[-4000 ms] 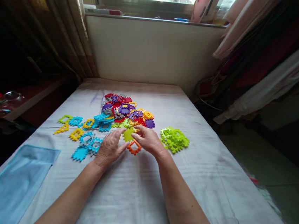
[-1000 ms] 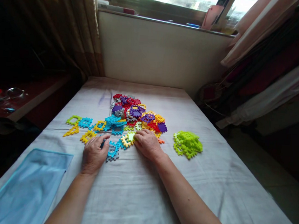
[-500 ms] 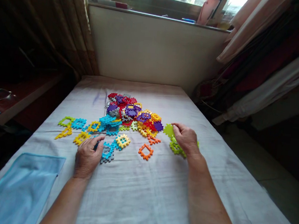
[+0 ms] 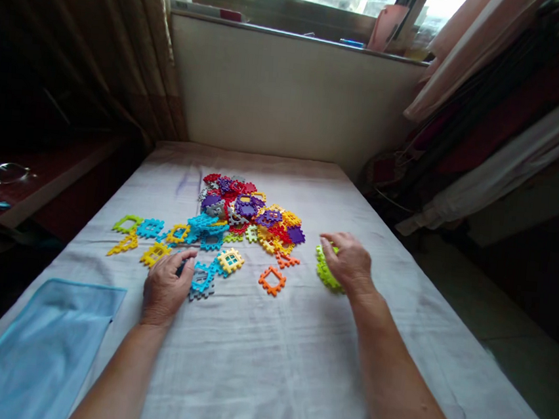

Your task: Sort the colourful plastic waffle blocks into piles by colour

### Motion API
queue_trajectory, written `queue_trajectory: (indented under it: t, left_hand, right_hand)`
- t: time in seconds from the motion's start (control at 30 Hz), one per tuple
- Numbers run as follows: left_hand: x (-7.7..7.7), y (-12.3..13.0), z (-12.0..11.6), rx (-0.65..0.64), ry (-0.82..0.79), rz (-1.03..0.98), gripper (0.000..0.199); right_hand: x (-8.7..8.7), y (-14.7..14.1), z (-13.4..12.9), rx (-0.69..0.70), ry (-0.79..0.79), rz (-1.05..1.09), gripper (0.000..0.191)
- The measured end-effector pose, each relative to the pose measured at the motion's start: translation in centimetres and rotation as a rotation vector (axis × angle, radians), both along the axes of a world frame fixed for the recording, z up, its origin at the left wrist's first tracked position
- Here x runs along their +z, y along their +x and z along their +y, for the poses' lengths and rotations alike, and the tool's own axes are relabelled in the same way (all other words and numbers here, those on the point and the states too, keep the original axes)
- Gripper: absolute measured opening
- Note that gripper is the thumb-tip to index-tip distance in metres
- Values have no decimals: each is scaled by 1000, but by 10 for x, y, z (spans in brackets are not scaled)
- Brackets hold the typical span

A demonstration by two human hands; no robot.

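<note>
My right hand [image 4: 346,262] is over the light-green interlocking plastic pieces [image 4: 327,273] at the right. Its thumb and forefinger are apart, and no piece shows between them. My left hand [image 4: 168,288] rests on the cloth with its fingers curled; something dark shows in the gap by the thumb, too hidden to name. Right beside it lie a blue frame piece [image 4: 202,278] over a grey one [image 4: 205,292]. A pale-yellow window piece [image 4: 230,261] is a little further right. Between the hands is an orange frame piece [image 4: 271,281], with another orange piece [image 4: 286,260] behind it.
A mixed heap of red, purple, grey and yellow pieces [image 4: 245,206] lies toward the back. Blue pieces [image 4: 206,229] adjoin it; yellow and green ones spread left. A light-blue bag [image 4: 43,345] is at front left. Hanging clothes [image 4: 503,145] flank the bed's right side.
The solid light-green piece that my right hand pinched is now down with the green pieces at the right, and the fingers have parted. My left hand has stayed in place.
</note>
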State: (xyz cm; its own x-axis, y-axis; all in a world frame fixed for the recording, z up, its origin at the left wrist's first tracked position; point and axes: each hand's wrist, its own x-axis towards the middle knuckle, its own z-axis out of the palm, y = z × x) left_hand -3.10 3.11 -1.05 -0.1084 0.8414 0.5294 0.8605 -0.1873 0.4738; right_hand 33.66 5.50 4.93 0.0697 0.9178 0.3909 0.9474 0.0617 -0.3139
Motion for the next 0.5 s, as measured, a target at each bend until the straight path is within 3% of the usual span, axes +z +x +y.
queue_trajectory:
  t: [0.17,0.3,0.5]
  left_hand:
    - [0,0,0,-6,1,-37,26]
    - [-2,0,0,-12,3,-62,26]
    - [-3,1,0,-7,3,-67,27]
  right_hand:
    - [4,-104,13,400,-173,-168,24]
    - [-4,-143,33,332,-196,-262,24]
    - [-20,-138,48,223,-214,-254,39]
